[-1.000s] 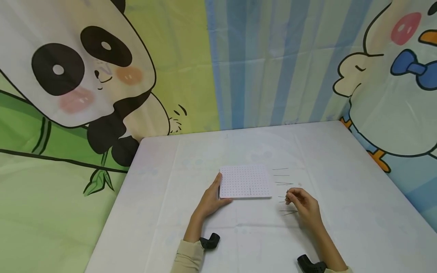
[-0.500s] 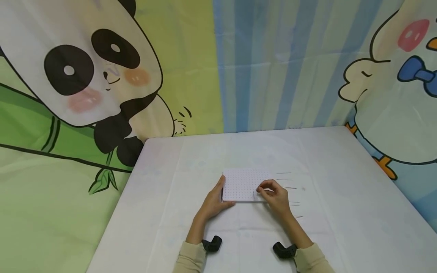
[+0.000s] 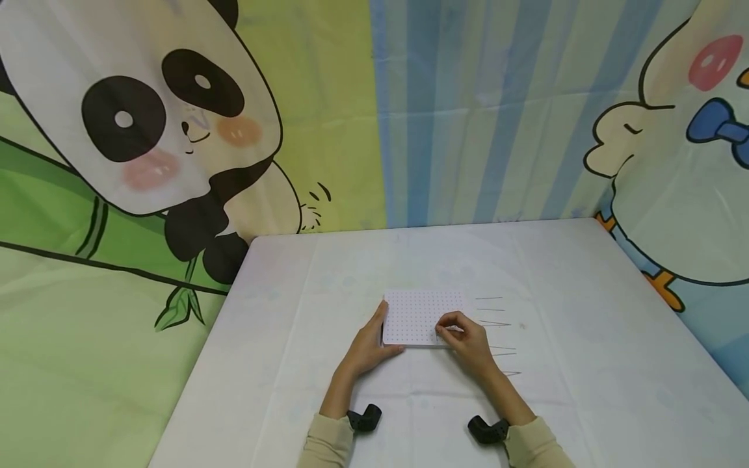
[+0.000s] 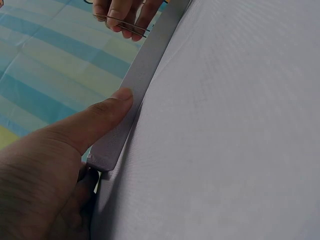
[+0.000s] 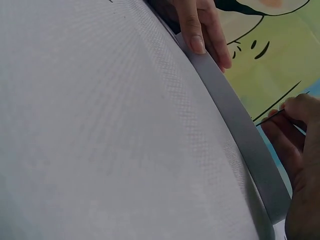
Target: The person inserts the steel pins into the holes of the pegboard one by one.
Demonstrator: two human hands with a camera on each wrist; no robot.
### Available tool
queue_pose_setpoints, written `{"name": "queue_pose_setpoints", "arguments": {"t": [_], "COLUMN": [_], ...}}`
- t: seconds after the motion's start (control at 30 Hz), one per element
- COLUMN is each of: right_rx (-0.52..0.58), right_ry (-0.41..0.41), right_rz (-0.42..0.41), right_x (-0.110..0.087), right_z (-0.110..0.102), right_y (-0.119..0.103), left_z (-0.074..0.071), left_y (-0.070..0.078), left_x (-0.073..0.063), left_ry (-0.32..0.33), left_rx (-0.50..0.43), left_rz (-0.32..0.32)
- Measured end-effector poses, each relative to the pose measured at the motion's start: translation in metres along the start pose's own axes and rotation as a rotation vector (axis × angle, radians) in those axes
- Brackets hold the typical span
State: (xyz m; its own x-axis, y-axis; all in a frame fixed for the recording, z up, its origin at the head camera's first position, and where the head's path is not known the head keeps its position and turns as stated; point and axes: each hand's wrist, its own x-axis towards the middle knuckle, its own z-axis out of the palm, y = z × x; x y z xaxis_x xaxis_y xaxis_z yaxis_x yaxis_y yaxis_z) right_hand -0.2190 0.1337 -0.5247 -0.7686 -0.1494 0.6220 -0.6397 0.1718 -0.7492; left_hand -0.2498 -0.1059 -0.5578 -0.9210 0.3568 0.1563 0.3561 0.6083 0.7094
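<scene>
A white pegboard (image 3: 412,315) with rows of small holes lies flat on the table. My left hand (image 3: 364,350) holds its near left corner, thumb along the front edge and fingers at the left side. Over the board's near right part, my right hand (image 3: 468,341) pinches a thin metal pin (image 5: 270,117) between thumb and fingertips. Another thin pin (image 5: 280,100) stands in the board close beside it. The pinched pin's lower end is hidden behind the board's edge (image 5: 235,125) in the right wrist view.
Several loose thin pins (image 3: 490,309) lie in a column on the white table (image 3: 328,273), right of the board; the right hand and forearm pass close to the nearer ones. Printed curtains (image 3: 433,117) hang behind the table's far edge.
My right hand has moved left from the loose pins to the board, carrying a pin, then settled slightly lower beside the standing pin. My left hand keeps its hold on the corner.
</scene>
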Motion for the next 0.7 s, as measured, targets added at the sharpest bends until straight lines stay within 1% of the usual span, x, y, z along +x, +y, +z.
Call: {"name": "queue_pose_setpoints", "arguments": {"t": [0.27, 0.33, 0.47, 0.7], "right_rx": [-0.093, -0.11, -0.111, -0.09], "right_ry": [-0.018, -0.021, -0.019, -0.028], "right_rz": [-0.109, -0.121, -0.106, -0.032], "right_x": [-0.0011, -0.0006, 0.0002, 0.0018], "right_z": [0.0011, 0.001, 0.0011, 0.0005], "right_y": [0.0071, 0.0065, 0.0028, -0.0011], "left_z": [0.0003, 0.0001, 0.0002, -0.0002], "left_y": [-0.0003, 0.0, 0.0001, 0.0004], "left_x": [0.0, 0.0001, -0.0005, 0.0004], "left_ry": [0.009, 0.008, 0.003, 0.0], "left_rx": [0.016, 0.016, 0.022, 0.026], "left_rz": [0.027, 0.028, 0.023, 0.024]}}
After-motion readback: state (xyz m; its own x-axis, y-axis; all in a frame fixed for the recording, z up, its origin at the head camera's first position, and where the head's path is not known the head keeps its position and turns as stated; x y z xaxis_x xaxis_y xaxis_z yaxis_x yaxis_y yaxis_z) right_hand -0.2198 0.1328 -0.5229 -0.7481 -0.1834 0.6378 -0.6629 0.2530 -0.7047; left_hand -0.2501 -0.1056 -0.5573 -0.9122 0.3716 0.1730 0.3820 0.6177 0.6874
